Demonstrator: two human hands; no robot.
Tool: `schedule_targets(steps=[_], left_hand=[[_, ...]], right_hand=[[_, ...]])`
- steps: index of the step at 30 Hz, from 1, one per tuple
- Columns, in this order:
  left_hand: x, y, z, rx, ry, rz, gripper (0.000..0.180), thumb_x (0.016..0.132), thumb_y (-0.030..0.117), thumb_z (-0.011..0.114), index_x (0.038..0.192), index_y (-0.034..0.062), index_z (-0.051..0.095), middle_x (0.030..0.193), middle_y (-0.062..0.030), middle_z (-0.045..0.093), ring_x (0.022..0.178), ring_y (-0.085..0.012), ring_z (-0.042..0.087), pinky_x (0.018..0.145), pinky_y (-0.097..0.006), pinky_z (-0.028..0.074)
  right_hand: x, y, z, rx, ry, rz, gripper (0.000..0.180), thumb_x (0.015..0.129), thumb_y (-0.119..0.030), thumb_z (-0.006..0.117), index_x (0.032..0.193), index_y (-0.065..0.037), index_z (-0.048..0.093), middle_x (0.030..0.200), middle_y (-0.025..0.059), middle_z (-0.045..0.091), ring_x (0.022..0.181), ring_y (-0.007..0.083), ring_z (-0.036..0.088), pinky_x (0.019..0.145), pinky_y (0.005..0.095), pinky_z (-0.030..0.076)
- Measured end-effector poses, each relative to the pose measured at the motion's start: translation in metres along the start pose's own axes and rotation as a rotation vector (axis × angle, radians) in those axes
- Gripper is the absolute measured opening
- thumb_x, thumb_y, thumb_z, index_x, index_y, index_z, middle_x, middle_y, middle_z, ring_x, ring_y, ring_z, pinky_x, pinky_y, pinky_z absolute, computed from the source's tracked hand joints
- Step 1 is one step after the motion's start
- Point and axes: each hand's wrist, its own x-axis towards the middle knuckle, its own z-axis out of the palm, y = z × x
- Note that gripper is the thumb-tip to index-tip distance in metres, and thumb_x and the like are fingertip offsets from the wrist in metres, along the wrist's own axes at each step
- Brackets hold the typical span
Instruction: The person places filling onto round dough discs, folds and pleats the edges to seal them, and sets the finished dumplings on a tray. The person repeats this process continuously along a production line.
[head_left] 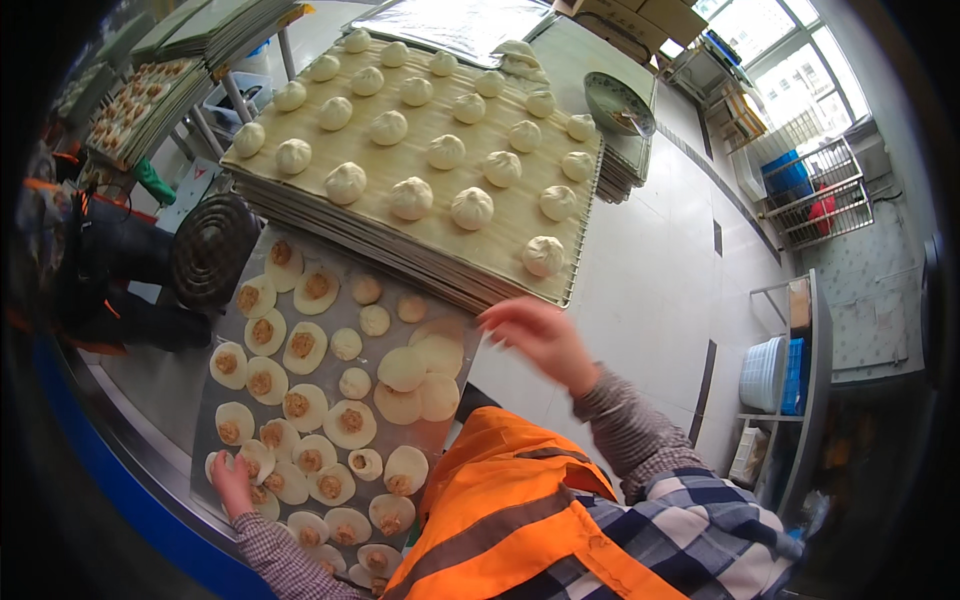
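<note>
My left hand (233, 484) is at the left edge of a grey metal work surface (222, 330). Its fingers are closed at the rim of a round dough wrapper (257, 461) topped with brown filling; their tips are partly hidden. Around it lie many more filled wrappers (330, 485), some overlapping. My right hand (540, 340), slightly blurred, is raised near the front corner of the bun tray, fingers apart and nothing visible in them. Between the hands are a pile of plain wrappers (402, 369) and several small dough balls (354, 383).
Rows of pleated buns (411, 199) stand on a stacked tray (300, 205) beyond the wrappers. A patterned bowl (617, 103) is at the back right. On the left, a person in dark clothing (125, 255) is beside a round black stool (213, 250). Shelving (800, 400) lines the right.
</note>
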Motion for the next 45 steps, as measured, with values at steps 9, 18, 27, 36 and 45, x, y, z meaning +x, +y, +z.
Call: schedule_targets(steps=[9, 18, 27, 36, 45], left_hand=[[-0.082, 0.220, 0.005, -0.883, -0.062, -0.053, 0.019, 0.093, 0.010, 0.060, 0.110, 0.0006, 0.063, 0.097, -0.0054, 0.067, 0.088, -0.0099, 0.061, 0.077, -0.026, 0.050], [-0.129, 0.324, 0.036, -0.592, -0.152, -0.178, 0.028, 0.089, 0.013, 0.064, 0.114, 0.0010, 0.062, 0.094, -0.0091, 0.066, 0.082, -0.0163, 0.062, 0.073, -0.029, 0.050], [-0.138, 0.303, 0.056, -0.562, -0.232, -0.176, 0.049, 0.085, 0.012, 0.066, 0.131, 0.0037, 0.052, 0.120, -0.0160, 0.059, 0.090, -0.0231, 0.063, 0.075, -0.034, 0.052], [-0.108, 0.305, 0.073, -0.713, -0.162, 0.025, 0.040, 0.084, 0.010, 0.065, 0.121, 0.0011, 0.053, 0.118, -0.0180, 0.056, 0.102, -0.0333, 0.059, 0.084, -0.039, 0.050], [-0.108, 0.306, 0.081, -0.626, -0.087, 0.117, 0.028, 0.079, 0.009, 0.069, 0.103, 0.0005, 0.058, 0.097, -0.0147, 0.059, 0.083, -0.0274, 0.063, 0.071, -0.036, 0.051]], right_hand=[[0.024, 0.023, -0.141, 0.158, 0.038, 0.155, 0.014, 0.092, -0.001, 0.055, 0.104, 0.002, 0.062, 0.090, 0.0060, 0.065, 0.077, 0.0118, 0.061, 0.068, 0.0244, 0.050], [0.022, 0.120, -0.016, 0.035, -0.740, 0.290, 0.029, 0.089, -0.007, 0.063, 0.117, -0.001, 0.059, 0.100, 0.0057, 0.064, 0.090, 0.0127, 0.061, 0.077, 0.0258, 0.051], [0.057, 0.123, 0.083, -0.549, -0.682, -0.249, 0.036, 0.081, -0.016, 0.064, 0.114, -0.004, 0.059, 0.101, 0.0171, 0.063, 0.089, 0.0339, 0.063, 0.076, 0.0411, 0.051], [0.062, 0.137, 0.093, -0.548, -0.581, -0.293, 0.028, 0.078, -0.016, 0.066, 0.104, -0.004, 0.066, 0.089, 0.0124, 0.066, 0.075, 0.0282, 0.064, 0.066, 0.0374, 0.051], [0.034, 0.103, 0.058, -0.187, -0.088, -0.018, 0.016, 0.085, -0.007, 0.064, 0.099, -0.001, 0.067, 0.081, 0.0068, 0.066, 0.063, 0.0133, 0.060, 0.059, 0.0245, 0.048]])
